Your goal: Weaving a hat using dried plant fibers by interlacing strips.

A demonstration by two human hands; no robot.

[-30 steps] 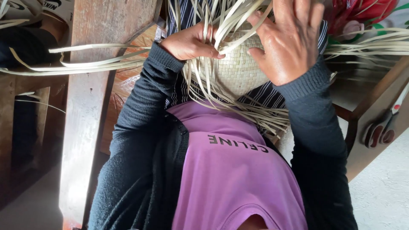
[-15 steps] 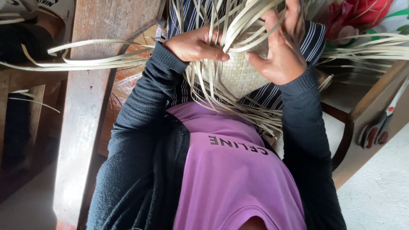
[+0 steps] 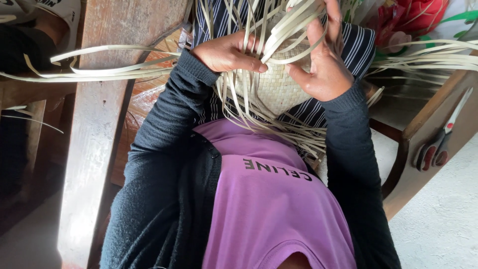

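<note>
1. Pale straw strips (image 3: 269, 35) fan out from a woven mat (image 3: 271, 84) that lies on the striped lap, between both hands.
2. Left hand (image 3: 226, 52) is pinched shut on one strip at the mat's upper edge.
3. Right hand (image 3: 323, 65) has moved up (a second ago it lay flat on the weave) and now hooks several strips with spread fingers.
4. Scissors (image 3: 440, 144) rest on the wooden bench's right edge.
</note>
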